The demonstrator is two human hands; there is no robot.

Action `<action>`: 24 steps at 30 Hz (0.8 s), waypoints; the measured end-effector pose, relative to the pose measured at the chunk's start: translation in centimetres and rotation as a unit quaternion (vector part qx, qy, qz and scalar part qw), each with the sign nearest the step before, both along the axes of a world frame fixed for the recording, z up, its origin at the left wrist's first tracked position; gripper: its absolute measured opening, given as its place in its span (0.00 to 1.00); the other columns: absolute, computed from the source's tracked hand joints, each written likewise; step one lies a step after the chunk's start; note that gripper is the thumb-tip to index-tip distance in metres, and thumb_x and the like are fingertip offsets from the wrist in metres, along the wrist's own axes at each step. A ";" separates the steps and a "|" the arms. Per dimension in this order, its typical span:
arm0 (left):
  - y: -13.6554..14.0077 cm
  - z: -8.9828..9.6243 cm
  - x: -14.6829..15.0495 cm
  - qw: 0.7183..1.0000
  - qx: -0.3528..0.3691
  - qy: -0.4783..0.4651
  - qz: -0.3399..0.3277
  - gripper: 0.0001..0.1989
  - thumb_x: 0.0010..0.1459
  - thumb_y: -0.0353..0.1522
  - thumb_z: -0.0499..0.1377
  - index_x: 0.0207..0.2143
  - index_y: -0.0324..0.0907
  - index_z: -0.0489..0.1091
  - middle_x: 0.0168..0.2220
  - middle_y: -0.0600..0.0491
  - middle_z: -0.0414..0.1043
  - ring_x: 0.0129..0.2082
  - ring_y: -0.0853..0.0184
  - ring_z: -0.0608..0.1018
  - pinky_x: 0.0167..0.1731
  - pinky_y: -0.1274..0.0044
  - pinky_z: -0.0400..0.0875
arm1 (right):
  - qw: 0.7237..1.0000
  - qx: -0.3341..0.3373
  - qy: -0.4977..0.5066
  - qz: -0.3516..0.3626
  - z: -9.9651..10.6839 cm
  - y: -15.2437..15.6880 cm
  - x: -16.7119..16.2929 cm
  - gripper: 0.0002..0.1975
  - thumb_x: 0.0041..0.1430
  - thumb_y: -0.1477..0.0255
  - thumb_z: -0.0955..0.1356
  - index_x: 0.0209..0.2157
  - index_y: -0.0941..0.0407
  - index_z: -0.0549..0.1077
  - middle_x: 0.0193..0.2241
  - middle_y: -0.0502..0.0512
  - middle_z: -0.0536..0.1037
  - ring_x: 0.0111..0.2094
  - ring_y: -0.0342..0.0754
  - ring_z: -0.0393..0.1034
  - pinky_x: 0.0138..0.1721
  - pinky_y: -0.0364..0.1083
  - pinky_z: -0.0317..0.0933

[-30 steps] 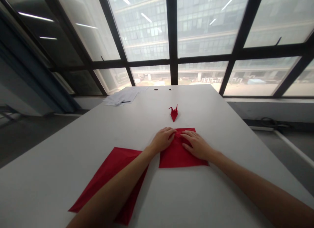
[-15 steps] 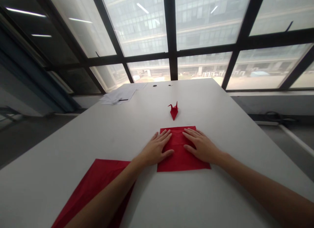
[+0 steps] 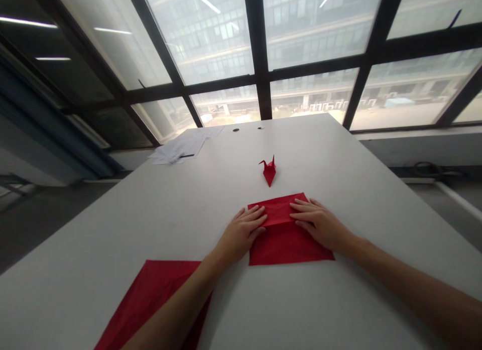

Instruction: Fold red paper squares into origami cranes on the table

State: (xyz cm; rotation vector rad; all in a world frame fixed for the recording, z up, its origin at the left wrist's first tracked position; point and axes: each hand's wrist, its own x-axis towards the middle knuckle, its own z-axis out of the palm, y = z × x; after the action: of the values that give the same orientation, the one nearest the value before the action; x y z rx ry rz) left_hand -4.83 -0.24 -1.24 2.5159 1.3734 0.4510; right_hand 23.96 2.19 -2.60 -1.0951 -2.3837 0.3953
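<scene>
A sheet of red paper (image 3: 288,247) lies on the white table, with a crease running across its middle. My left hand (image 3: 243,234) rests on the sheet's left side, fingers stretched out flat and the thumb near the crease. On the right side of the sheet lies my right hand (image 3: 320,223), its fingers also extended and pointing inward. Neither hand is closed around anything. Just beyond the paper stands a small folded red paper crane (image 3: 269,171).
Under my left forearm is a larger piece of red paper (image 3: 150,289). White papers (image 3: 181,148) with a dark pen-like stick (image 3: 187,155) lie at the table's far left. Windows (image 3: 222,38) rise beyond the white table (image 3: 181,209).
The crease across the red sheet stands out more, and its far part looks lighter. My right thumb has drawn in toward the fingers. The view has tilted slightly.
</scene>
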 end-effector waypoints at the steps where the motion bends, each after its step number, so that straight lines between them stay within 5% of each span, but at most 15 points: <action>1: 0.1 0.0 0.0 1.000 0.005 -0.008 -0.001 0.19 0.69 0.36 0.52 0.61 0.53 0.67 0.64 0.54 0.64 0.67 0.61 0.63 0.67 0.58 0.51 | 1.000 0.006 0.008 0.001 0.0 0.0 0.1 0.16 0.68 0.74 0.63 0.47 0.47 0.79 0.58 0.52 0.74 0.63 0.54 0.63 0.65 0.63 0.50; 10: 0.6 -0.3 -0.4 0.999 0.017 -0.042 -0.019 0.19 0.69 0.34 0.53 0.60 0.50 0.68 0.62 0.53 0.66 0.66 0.60 0.64 0.67 0.57 0.54 | 0.995 0.065 0.058 -0.042 0.0 0.8 0.5 0.10 0.64 0.75 0.66 0.34 0.50 0.79 0.42 0.51 0.82 0.47 0.52 0.75 0.58 0.56 0.59; 16: -0.1 0.8 0.2 0.998 0.051 -0.037 0.013 0.18 0.70 0.38 0.51 0.55 0.47 0.74 0.60 0.52 0.69 0.61 0.59 0.71 0.62 0.61 0.65 | 0.973 0.125 0.050 -0.185 1.3 -0.5 -0.4 0.11 0.64 0.71 0.67 0.46 0.56 0.76 0.46 0.61 0.77 0.48 0.57 0.70 0.51 0.56 0.64; 20: -1.1 2.2 0.8 0.997 0.046 -0.025 -0.053 0.18 0.68 0.41 0.52 0.53 0.49 0.75 0.57 0.52 0.73 0.51 0.57 0.76 0.54 0.61 0.69 | 0.987 0.086 -0.005 -0.137 1.9 -2.8 -1.9 0.10 0.64 0.67 0.67 0.45 0.54 0.77 0.44 0.60 0.77 0.46 0.57 0.69 0.49 0.57 0.64; 24: -1.5 2.4 0.6 0.985 0.015 -0.143 -0.097 0.23 0.71 0.42 0.45 0.49 0.45 0.77 0.45 0.48 0.80 0.43 0.60 0.79 0.48 0.65 0.71 | 0.998 0.041 -0.004 -0.051 1.0 -2.8 -2.0 0.15 0.63 0.71 0.68 0.51 0.51 0.76 0.52 0.58 0.76 0.54 0.57 0.67 0.56 0.59 0.59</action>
State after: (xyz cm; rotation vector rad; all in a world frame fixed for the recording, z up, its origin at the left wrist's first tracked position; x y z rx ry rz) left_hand -4.27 -1.72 1.18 2.4583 1.0117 0.7616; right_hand 21.97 -0.66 -1.60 -1.1759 -2.3177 0.2556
